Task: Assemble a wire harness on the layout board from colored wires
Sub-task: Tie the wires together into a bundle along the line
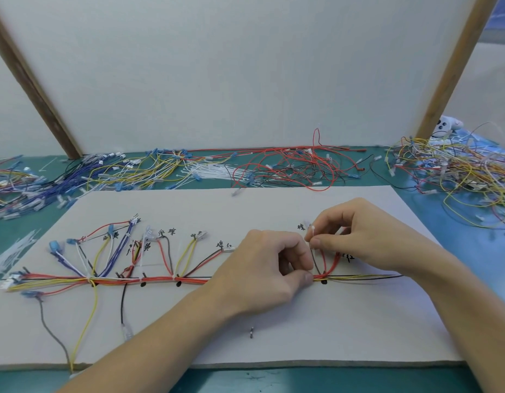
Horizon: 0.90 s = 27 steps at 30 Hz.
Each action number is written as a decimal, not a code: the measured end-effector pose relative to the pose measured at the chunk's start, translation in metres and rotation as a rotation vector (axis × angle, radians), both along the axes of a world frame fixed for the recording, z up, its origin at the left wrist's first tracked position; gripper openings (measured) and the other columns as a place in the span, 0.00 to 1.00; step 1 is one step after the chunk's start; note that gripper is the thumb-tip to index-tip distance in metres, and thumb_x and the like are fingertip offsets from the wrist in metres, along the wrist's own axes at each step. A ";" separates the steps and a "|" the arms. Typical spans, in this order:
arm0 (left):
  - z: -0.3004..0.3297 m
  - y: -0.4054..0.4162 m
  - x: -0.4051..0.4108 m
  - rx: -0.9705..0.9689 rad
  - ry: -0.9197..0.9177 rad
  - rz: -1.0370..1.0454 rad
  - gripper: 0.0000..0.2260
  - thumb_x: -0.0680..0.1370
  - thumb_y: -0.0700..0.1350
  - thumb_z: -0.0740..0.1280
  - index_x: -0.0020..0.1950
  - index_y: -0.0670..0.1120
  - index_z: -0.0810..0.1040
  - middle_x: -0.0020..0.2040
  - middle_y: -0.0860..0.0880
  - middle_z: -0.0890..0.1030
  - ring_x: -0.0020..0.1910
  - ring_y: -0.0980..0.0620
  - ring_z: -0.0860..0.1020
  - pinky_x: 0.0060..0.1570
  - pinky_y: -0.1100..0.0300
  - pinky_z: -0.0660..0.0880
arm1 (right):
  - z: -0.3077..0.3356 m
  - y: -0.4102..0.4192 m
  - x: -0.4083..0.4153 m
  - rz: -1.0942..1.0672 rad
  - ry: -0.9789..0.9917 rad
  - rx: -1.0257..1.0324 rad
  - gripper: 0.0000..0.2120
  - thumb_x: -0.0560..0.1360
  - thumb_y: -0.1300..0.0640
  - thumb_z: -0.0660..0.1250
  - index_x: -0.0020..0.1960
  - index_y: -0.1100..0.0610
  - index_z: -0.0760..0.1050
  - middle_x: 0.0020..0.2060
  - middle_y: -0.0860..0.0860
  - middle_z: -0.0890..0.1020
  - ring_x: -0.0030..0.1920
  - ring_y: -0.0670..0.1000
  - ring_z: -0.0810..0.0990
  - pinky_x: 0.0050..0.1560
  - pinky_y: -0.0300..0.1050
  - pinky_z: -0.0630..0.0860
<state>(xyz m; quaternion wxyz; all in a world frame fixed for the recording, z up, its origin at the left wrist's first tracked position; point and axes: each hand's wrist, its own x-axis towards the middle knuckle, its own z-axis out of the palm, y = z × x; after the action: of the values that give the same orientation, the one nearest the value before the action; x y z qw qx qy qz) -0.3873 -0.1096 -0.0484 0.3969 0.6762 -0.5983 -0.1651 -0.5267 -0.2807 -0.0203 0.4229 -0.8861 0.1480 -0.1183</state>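
A grey layout board point(245, 330) lies flat before me with handwritten marks and black pegs. Along its middle runs the wire harness point(160, 279), a red, yellow and black bundle with branches fanning upward to small connectors. My left hand point(262, 268) pinches the bundle at its right part, thumb and fingers closed on the wires. Just right of it, my right hand point(359, 236) grips a thin white cable tie point(313, 234) that stands up from the red branch wires. Both hands nearly touch. The tie's loop under the fingers is hidden.
Loose wires lie along the green table behind the board: blue and yellow ones point(84, 177) at left, red and black point(291, 165) in the middle, a mixed heap point(458, 171) at right. White cable ties point(214, 171) lie at the back and at the left edge point(10, 253). A white partition stands behind.
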 end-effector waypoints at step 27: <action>-0.002 0.001 -0.006 -0.038 -0.198 -0.019 0.12 0.70 0.57 0.78 0.46 0.55 0.79 0.43 0.60 0.78 0.42 0.58 0.75 0.43 0.58 0.75 | 0.012 0.004 -0.008 0.101 0.154 0.153 0.07 0.74 0.68 0.72 0.42 0.57 0.85 0.38 0.55 0.87 0.41 0.51 0.85 0.48 0.45 0.81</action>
<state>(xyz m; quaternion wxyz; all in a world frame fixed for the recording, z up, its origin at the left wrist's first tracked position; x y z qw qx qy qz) -0.3928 -0.1088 -0.0508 0.3469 0.6757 -0.6442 -0.0898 -0.5343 -0.2764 -0.0083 0.4823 -0.8640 0.1438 -0.0165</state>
